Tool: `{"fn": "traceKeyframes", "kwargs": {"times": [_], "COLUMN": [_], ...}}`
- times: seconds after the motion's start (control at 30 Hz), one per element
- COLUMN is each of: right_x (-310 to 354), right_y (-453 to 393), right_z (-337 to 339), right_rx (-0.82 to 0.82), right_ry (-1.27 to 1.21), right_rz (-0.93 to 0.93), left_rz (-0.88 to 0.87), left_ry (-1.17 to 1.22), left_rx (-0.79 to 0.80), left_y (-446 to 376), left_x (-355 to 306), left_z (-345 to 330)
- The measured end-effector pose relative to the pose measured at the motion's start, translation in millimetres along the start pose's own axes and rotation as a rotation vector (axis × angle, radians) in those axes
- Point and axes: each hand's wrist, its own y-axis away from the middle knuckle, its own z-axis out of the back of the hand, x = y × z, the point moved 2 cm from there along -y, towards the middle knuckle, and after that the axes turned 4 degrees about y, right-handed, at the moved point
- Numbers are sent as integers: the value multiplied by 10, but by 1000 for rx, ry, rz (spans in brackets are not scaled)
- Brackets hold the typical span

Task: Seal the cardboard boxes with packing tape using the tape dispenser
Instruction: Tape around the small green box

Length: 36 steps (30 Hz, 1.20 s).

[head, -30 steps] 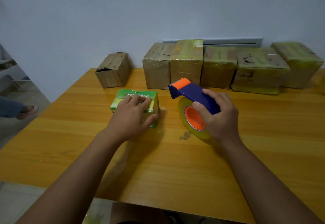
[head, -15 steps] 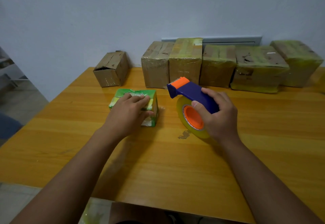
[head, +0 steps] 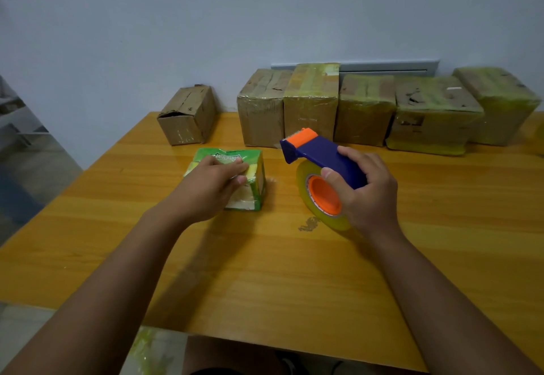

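Just left of the frame's centre, a small green box [head: 232, 179] sits on the yellow wooden table [head: 265, 271]. The left hand [head: 210, 190] lies over its top with the fingers curved down across the near edge and thumb toward the right face — a hold that looks meant to pin the box so it won't slide when tape is drawn over it. Just right of centre, the right hand [head: 366, 192] is wrapped around the blue handle of the tape dispenser [head: 316, 162], thumb on the near side; the orange cutter end points up and left toward the box, while the yellowish roll hangs below, close to or touching the table — which, I can't tell. Dispenser and box are near each other but apart, so taping of this box appears not yet begun.

Across the upper right, a row of taped boxes [head: 365, 106] stands against the wall, probably finished and set aside. An untaped brown box [head: 188, 115] sits alone at upper left, likely waiting its turn.
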Motion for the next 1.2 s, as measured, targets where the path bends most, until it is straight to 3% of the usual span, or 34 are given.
{"fn": "traceKeyframes", "kwargs": {"times": [0.23, 0.47, 0.63, 0.87, 1.0, 1.07, 1.2], "right_x": [-8, -17, -17, -17, -20, -17, -12], "right_y": [-8, -9, -10, -5, -3, -5, -1], "right_z": [-5, -7, -4, -5, -6, -2, 8], "right_rx": [-4, 2, 0, 1, 1, 0, -3], "right_ry": [7, 11, -3, 3, 3, 5, 3], "right_rz": [2, 2, 0, 0, -2, -4, -3], "left_rz": [-33, 23, 68, -26, 92, 160, 104], "left_ry": [-90, -1, 18, -36, -154, -239, -191], "left_rx": [-21, -198, -206, -254, -191, -231, -294], "left_y": [-11, -9, -16, 14, -24, -73, -113], "left_x": [42, 3, -7, -90, -157, -259, -323], "left_z": [-64, -135, -149, -145, -166, -195, -248]}}
